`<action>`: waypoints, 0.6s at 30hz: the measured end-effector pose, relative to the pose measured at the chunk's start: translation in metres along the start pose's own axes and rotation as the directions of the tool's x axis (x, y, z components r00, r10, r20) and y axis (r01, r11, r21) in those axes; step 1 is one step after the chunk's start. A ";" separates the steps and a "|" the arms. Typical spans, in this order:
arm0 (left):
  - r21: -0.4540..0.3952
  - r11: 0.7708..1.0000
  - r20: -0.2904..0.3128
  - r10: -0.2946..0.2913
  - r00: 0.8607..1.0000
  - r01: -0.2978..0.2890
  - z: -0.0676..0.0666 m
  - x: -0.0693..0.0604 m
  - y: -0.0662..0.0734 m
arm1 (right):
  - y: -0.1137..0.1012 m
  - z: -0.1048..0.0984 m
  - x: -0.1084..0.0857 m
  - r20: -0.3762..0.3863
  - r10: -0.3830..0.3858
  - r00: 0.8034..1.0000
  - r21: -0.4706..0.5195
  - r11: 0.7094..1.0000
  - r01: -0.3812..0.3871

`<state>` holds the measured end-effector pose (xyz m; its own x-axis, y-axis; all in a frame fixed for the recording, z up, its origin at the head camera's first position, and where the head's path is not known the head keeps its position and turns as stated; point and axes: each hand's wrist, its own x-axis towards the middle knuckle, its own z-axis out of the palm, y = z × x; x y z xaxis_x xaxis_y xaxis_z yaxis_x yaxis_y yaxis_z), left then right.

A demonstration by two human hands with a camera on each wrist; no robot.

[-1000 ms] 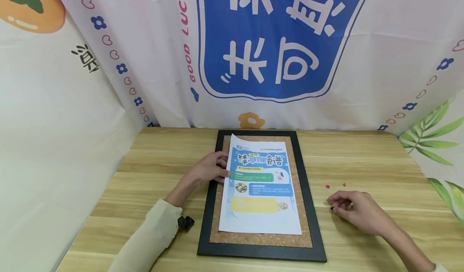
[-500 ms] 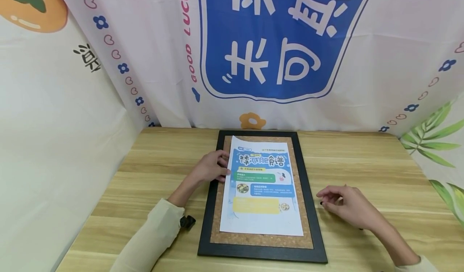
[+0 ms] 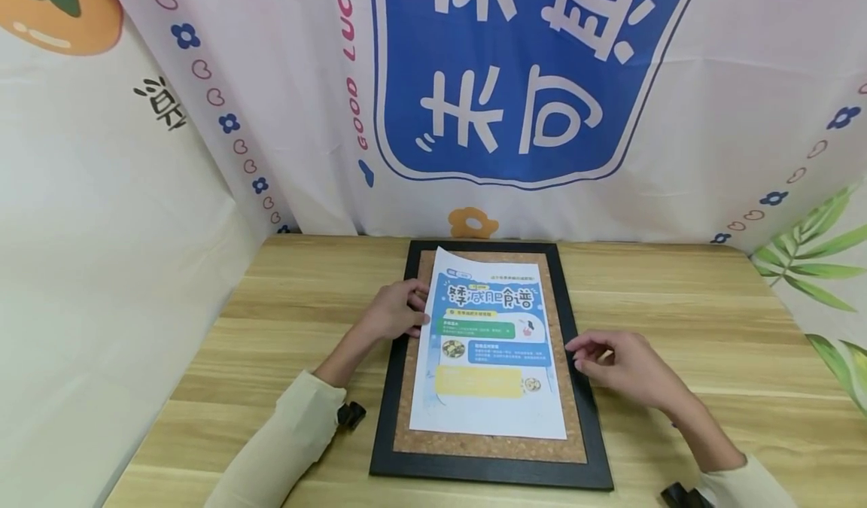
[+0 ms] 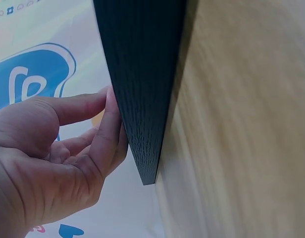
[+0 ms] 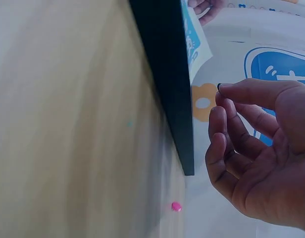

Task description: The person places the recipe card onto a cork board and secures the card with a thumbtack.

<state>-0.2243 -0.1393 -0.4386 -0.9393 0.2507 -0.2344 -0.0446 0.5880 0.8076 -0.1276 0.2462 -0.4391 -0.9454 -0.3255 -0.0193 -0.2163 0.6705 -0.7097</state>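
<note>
A printed sheet of paper lies on a cork board with a black frame; its upper left corner curls up. My left hand pinches the sheet's left edge, with fingers over the frame's left side. In the left wrist view, the thumb and index fingertips of the left hand meet beside the frame. My right hand is above the frame's right side, thumb and index finger pinching a small black pin, mostly hidden by the fingertips. The other fingers of the right hand are bent.
The wooden table extends on both sides of the board. A small pink piece lies on it to the right of the frame. A printed cloth hangs along the table's back edge.
My right hand has moved left and slightly away from me, from the table on the right to above the frame's right side, carrying the black pin. The left hand stays at the sheet's edge.
</note>
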 end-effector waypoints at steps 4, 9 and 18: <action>0.006 1.000 0.000 0.000 1.000 0.000 0.000 0.000 0.001 | -0.008 0.002 0.008 -0.010 0.007 1.000 0.001 1.000 -0.007; 0.011 1.000 0.004 -0.002 1.000 0.002 0.001 -0.001 0.001 | -0.014 0.004 0.018 -0.012 -0.001 1.000 -0.001 1.000 0.001; 0.028 1.000 0.014 0.001 1.000 -0.001 0.001 -0.002 0.003 | -0.021 0.008 0.033 0.013 -0.015 1.000 0.005 1.000 0.015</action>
<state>-0.2228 -0.1375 -0.4361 -0.9346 0.2615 -0.2411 -0.0338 0.6094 0.7922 -0.1520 0.2158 -0.4307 -0.9385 -0.3447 -0.0178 -0.2297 0.6622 -0.7133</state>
